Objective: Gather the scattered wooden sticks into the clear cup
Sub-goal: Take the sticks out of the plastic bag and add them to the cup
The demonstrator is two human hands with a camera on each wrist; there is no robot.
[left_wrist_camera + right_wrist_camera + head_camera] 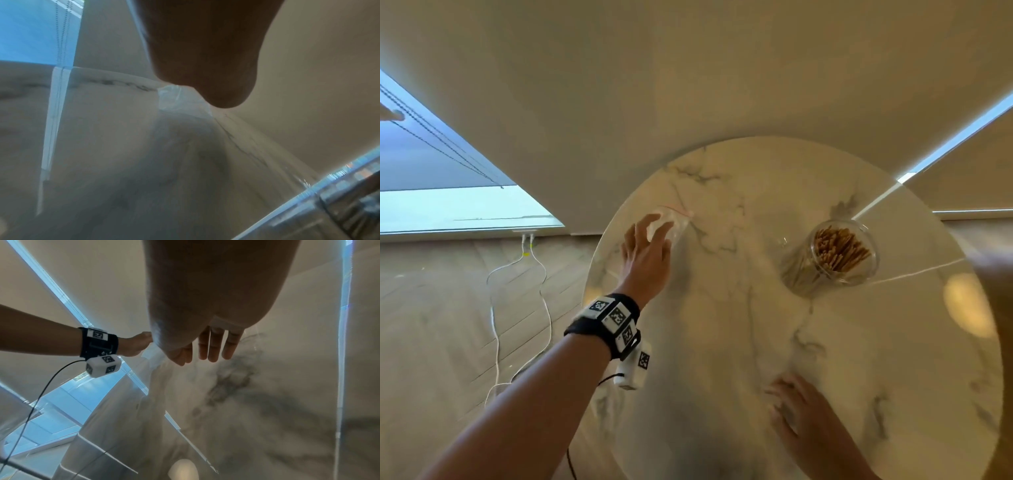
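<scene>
- Left hand (645, 251), fingers spread wide, touches a clear plastic zip bag (674, 222).
- Right hand (803, 423) lies flat, fingers straight, on the round marble table (722, 342).
- Thin wooden sticks (837, 250) fill the clear cup (832, 262).

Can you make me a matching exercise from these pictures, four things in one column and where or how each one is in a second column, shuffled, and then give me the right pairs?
Things:
1. wooden sticks
2. clear plastic bag
3. left hand
4. right hand

Places or states:
A. near edge of the marble table, fingers straight
B. lying flat on the table's far left part
C. standing bunched inside the clear cup
D. reaching out, fingers spread over the bag

Pairs: 1-C, 2-B, 3-D, 4-A
</scene>
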